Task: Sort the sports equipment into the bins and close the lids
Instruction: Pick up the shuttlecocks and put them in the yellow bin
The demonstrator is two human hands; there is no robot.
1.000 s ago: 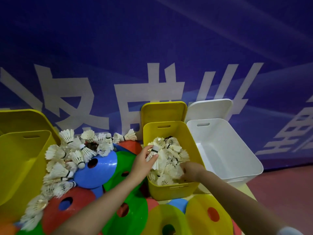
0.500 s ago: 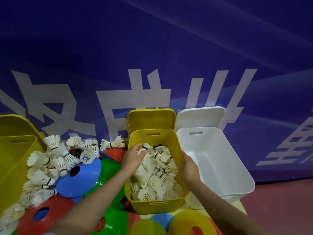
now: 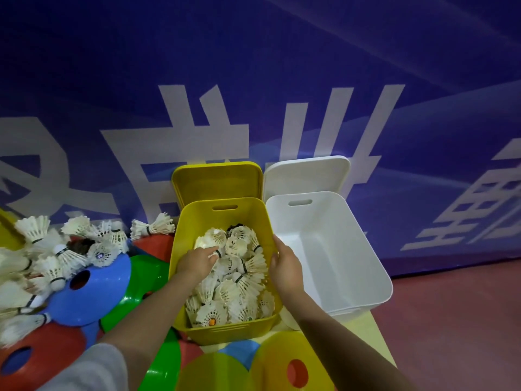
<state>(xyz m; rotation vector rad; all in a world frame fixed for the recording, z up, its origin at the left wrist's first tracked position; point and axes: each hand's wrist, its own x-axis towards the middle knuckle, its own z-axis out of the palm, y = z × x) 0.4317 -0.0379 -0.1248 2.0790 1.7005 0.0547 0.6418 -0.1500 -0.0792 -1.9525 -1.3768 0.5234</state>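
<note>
Blue banner wall (image 3: pixel 253 66) with large white characters behind everything; reddish floor (image 3: pixel 451 320) to the right of the right arm. Yellow bin (image 3: pixel 225 330) sits directly under both hands, lid (image 3: pixel 217 180) propped upright behind it against the wall, bin roughly half full of white feather shuttlecocks (image 3: pixel 239 280). Left hand (image 3: pixel 197 261) is down inside the bin on its left side, palm down, fingers extended forward and resting on the shuttlecocks; whether it pinches one cannot be told. Right hand (image 3: pixel 284 266) at the bin's right wall, fingers loosely curved along the inner edge, thumb toward the shuttlecocks; it seems to hold nothing, grip on the rim not clear. White bin (image 3: pixel 338 249) just right of the right hand, touching or nearly touching the yellow one, its white lid (image 3: pixel 306 173) standing behind it. Left of the left hand: loose pile of shuttlecocks (image 3: pixel 56 249) lying over a blue disc cone (image 3: pixel 90 292), with green cones (image 3: pixel 141 280) and a red cone (image 3: pixel 33 359) around it. Near the forearms, below the bin: yellow cones (image 3: pixel 282 371), one with a red hole showing. Grey sleeve (image 3: pixel 93 371) on the left arm at the lower edge. Edge of another yellow bin (image 3: pixel 5 230) far left, mostly cut off
</note>
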